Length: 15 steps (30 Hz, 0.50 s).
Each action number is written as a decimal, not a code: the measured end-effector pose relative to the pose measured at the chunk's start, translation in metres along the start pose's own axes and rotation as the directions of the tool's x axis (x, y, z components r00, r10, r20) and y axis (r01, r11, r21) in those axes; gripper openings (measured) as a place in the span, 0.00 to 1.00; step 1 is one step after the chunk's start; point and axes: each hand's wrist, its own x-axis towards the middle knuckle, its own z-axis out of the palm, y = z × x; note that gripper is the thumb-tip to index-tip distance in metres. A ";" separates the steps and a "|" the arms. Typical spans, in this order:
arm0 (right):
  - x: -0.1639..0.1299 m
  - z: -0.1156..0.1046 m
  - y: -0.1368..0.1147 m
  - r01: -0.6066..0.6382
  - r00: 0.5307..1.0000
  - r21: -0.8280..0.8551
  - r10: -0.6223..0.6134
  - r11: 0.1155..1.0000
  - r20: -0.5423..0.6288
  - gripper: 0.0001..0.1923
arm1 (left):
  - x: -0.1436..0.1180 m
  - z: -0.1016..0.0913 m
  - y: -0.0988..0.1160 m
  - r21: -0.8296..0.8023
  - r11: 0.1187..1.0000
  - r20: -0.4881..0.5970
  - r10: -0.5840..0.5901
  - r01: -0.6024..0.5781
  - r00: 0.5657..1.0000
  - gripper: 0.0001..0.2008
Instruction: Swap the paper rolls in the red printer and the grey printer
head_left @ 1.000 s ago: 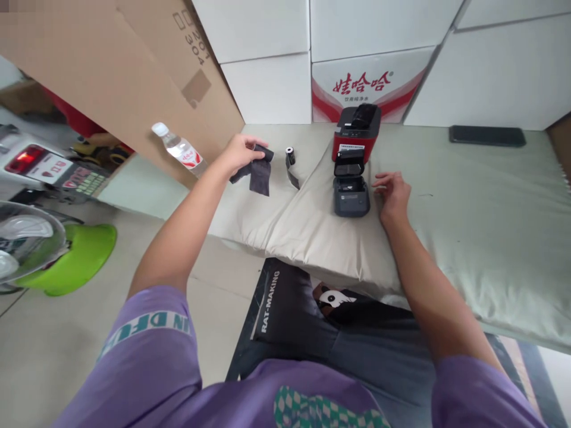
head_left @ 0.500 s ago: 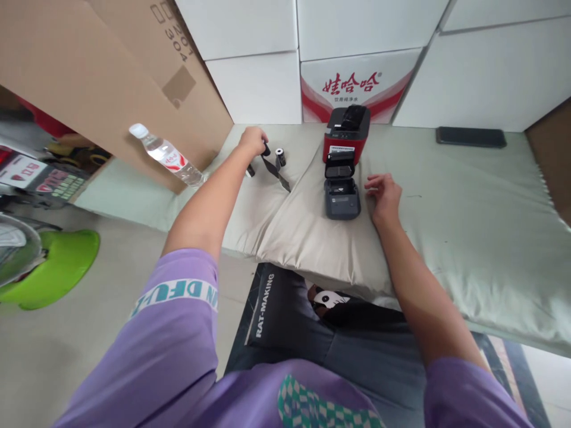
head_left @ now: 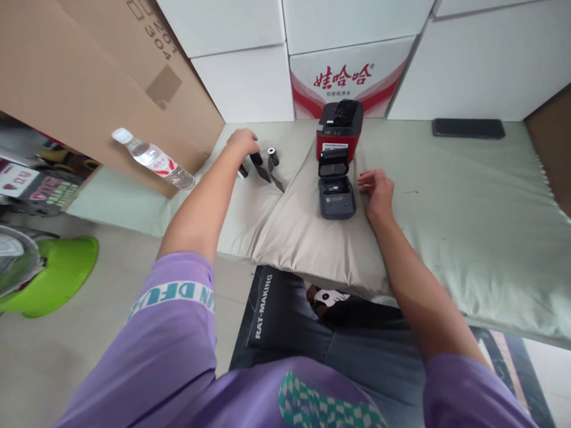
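Nearest the camera were purple shirt sleeves (head_left: 169, 333) and a lap in dark clothing, with a dark bag printed "RAT-MAKING" (head_left: 272, 309) on the floor below a pale cushioned surface (head_left: 468, 226). Both bare arms reached forward over that surface. The right hand (head_left: 377, 189) rested palm down on the fabric just beside a small grey label printer (head_left: 336, 193), fingers loosely curled and holding nothing, seemingly steadying itself next to the machine, whose lid stood raised with the paper bay exposed. The left hand (head_left: 242, 144) stretched further out and to the left, its fingers closed down over the end of a dark ribbon strip (head_left: 261, 169); the exact pinch was hidden beneath the knuckles. The strip trailed across the cushion toward a small black ribbon roll (head_left: 272, 157) lying just beside it, apart from the printer. Behind the grey printer stood a red and black printer (head_left: 339, 129), touching or nearly touching it. A clear water bottle (head_left: 154, 161) lay tilted at the left edge against leaning brown cardboard (head_left: 89, 77). Farther back, a black phone (head_left: 468, 128) lay flat before stacked white cartons (head_left: 241, 77), one printed with red characters.
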 end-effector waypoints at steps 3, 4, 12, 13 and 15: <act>-0.001 0.001 -0.001 -0.003 1.000 -0.018 0.003 1.000 0.005 0.31 | -0.035 -0.005 0.027 -0.139 0.985 -0.270 0.066 -0.107 0.961 0.23; -0.001 0.001 -0.002 0.001 1.000 -0.033 0.000 0.999 0.017 0.29 | -0.048 -0.002 0.042 -0.175 0.968 -0.299 0.120 -0.178 0.947 0.21; -0.004 -0.002 -0.002 0.040 0.995 -0.113 -0.029 0.993 0.099 0.27 | -0.113 0.068 0.133 -0.418 0.744 -0.136 0.517 -0.522 0.845 0.23; -0.004 -0.003 -0.002 0.030 0.995 -0.102 -0.021 0.994 0.095 0.27 | -0.120 0.074 0.132 -0.435 0.728 -0.169 0.512 -0.529 0.842 0.25; -0.003 -0.003 -0.001 0.008 0.997 -0.081 -0.002 0.997 0.080 0.26 | -0.133 0.084 0.125 -0.431 0.705 -0.211 0.528 -0.563 0.823 0.25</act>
